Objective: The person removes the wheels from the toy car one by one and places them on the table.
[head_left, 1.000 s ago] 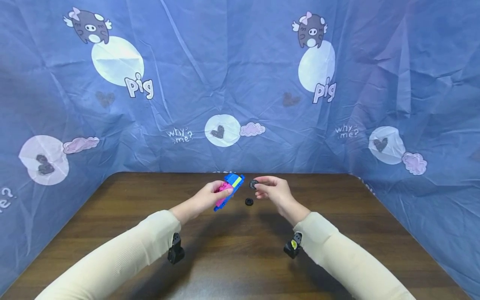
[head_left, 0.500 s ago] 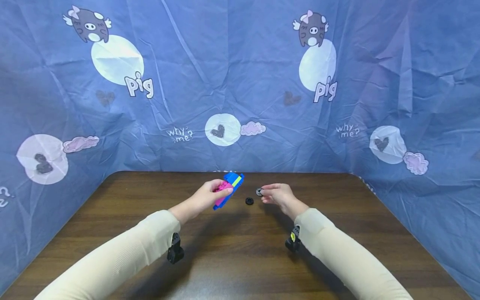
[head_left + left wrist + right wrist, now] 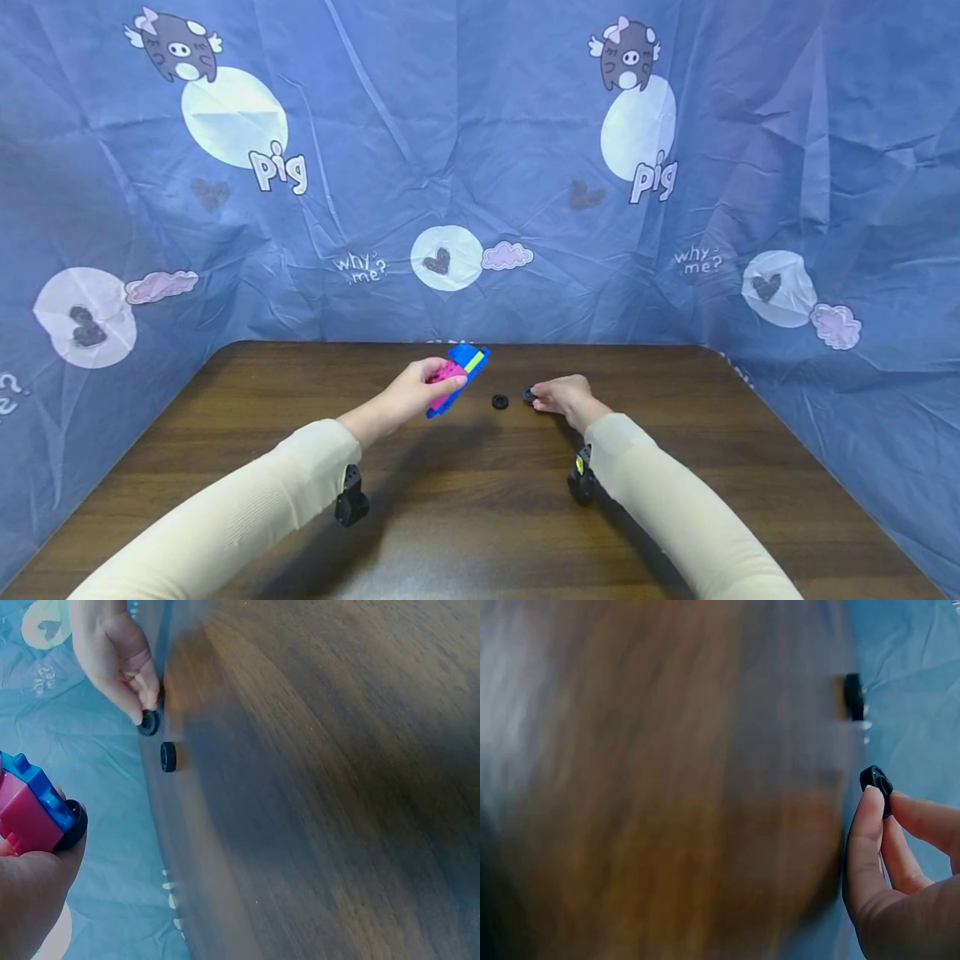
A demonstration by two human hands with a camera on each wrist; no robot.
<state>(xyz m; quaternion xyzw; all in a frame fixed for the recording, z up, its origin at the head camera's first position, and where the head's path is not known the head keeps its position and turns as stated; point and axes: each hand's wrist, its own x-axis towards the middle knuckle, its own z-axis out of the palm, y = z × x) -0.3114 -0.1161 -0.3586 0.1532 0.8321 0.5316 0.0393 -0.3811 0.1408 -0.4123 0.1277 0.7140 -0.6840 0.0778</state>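
Observation:
My left hand [image 3: 420, 392] grips a toy block car [image 3: 457, 379] of blue, pink and yellow-green bricks, held tilted above the brown table [image 3: 480, 500]. In the left wrist view the block car [image 3: 34, 814] shows a black wheel [image 3: 75, 825] on its side. My right hand [image 3: 562, 396] is low at the table and pinches a small black wheel [image 3: 529, 395] between its fingertips; the same pinched wheel [image 3: 876, 782] shows in the right wrist view. A second loose black wheel [image 3: 499, 402] lies on the table just left of it.
Blue cloth with pig and heart prints [image 3: 480, 167] walls the table at the back and both sides. Wrist cameras [image 3: 351, 500] hang under both cream sleeves.
My right hand has come down and to the right with the pinched wheel, from beside the block car to the table surface. My left hand and the car have stayed put.

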